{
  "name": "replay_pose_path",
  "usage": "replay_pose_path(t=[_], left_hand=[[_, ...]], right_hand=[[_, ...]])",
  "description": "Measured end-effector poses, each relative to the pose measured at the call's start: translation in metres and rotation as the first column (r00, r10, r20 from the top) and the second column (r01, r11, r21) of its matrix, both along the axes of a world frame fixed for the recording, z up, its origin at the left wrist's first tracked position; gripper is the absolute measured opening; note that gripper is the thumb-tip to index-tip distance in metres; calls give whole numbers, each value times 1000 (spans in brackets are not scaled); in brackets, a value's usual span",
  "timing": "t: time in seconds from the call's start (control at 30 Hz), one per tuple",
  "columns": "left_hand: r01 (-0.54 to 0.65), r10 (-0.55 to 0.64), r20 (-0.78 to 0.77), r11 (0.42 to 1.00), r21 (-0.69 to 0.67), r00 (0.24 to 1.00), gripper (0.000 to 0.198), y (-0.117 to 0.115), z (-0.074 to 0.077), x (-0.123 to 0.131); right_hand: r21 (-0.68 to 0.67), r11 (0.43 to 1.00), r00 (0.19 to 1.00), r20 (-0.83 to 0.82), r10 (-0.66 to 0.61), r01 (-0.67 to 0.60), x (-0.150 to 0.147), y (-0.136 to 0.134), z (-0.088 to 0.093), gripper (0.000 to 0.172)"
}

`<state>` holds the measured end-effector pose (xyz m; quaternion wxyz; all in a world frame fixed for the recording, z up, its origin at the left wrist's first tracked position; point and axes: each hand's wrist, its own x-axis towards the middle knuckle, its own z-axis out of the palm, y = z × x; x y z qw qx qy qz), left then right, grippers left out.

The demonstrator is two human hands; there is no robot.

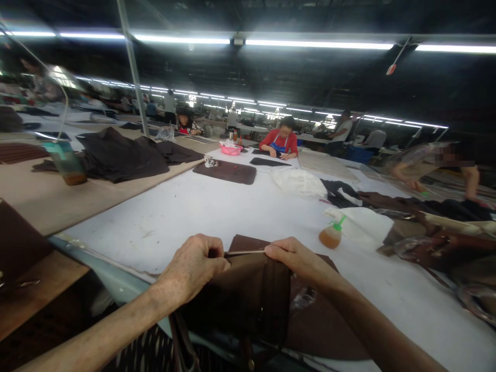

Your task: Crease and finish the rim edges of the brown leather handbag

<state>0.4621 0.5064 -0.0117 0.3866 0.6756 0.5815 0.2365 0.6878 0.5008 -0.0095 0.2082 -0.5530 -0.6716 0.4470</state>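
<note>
In front of me a dark brown bag (248, 294) hangs partly over the near edge of the white table, with a strap and small metal fittings low down. My left hand (201, 263) pinches the left end of its upper edge, fingers curled. My right hand (290, 253) grips the same edge further right, thumb on top. A thin pale strip (245, 252) runs along the edge between my hands. Beneath the bag lies a brown flat panel (321, 330) with a scrap of clear plastic (303, 298) on it.
A squat bottle of amber liquid with a green spout (330, 235) stands right of my hands. Bags and straps (445, 245) crowd the right side. Beyond lie a brown panel (228, 172), a pink basin (230, 149) and dark sheets (120, 155). Co-workers sit and bend over the tables.
</note>
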Motion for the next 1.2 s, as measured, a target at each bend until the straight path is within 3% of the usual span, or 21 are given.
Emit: replay_pose_path(t=[0.23,0.47,0.93,1.2], left_hand=[[85,-78,-59,989,121,995,16,-4,-1,-4],[69,-45,-119,975,210,992,11,-9,-2,-5],[58,7,-214,953,296,977,12,-8,-8,-4],[50,7,-202,960,277,979,13,-10,-7,-3]], right_hand=[[237,971,978,197,-73,24,-5,-7,-9,40],[344,936,897,386,-213,74,-7,-16,-20,45],[440,898,872,440,-215,0,-13,-22,-18,44],[473,881,871,434,-232,-1,-12,-25,-20,43]])
